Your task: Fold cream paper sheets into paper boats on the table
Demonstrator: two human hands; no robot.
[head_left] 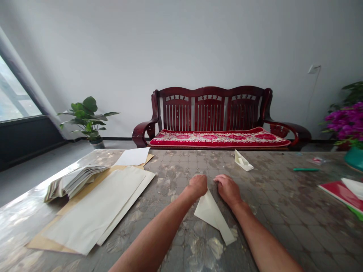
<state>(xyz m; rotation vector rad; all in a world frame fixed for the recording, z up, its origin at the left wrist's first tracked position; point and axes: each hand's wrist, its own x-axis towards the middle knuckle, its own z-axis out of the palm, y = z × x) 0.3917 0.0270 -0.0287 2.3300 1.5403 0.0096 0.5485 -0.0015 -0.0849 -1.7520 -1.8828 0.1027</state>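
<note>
A cream sheet of paper (213,216), folded into a pointed shape, lies on the patterned table (283,211) in front of me. My left hand (197,185) is curled into a loose fist and presses on the paper's far tip. My right hand (228,189) rests beside it, fingers bent down onto the same far edge. Both forearms reach in from the bottom of the view. A small folded white paper piece (243,161) sits farther back on the table, apart from both hands.
Large cream sheets (96,209) lie on brown paper at left, with a stack of folded papers (72,181) behind them. A green pen (305,169), a red book (344,194) and a teal pot with purple flowers (353,156) are at right. A red wooden bench (215,121) stands beyond.
</note>
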